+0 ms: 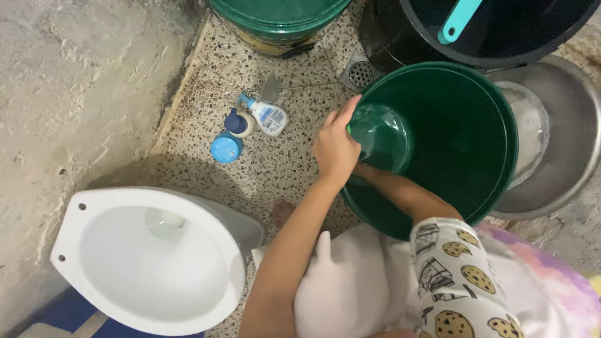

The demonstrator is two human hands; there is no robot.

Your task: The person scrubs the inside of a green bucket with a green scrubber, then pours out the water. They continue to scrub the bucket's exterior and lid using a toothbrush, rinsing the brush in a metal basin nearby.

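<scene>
My left hand (pixel 336 149) grips the rim of a small green plastic mug (pixel 380 138) held over the near-left side of a big green bucket (pixel 485 112). My right arm reaches down into the bucket under the mug, and my right hand is hidden behind the mug. A white cloth (pixel 350 281) lies across my lap, below my arms.
A white toilet bowl (pixel 150 256) sits at lower left. Small bottles (pixel 250 128) stand on the speckled floor beside a floor drain (pixel 360 73). Another green bucket (pixel 278 19), a black bucket (pixel 501 28) with a teal handle and a steel basin (pixel 563 144) ring the big one.
</scene>
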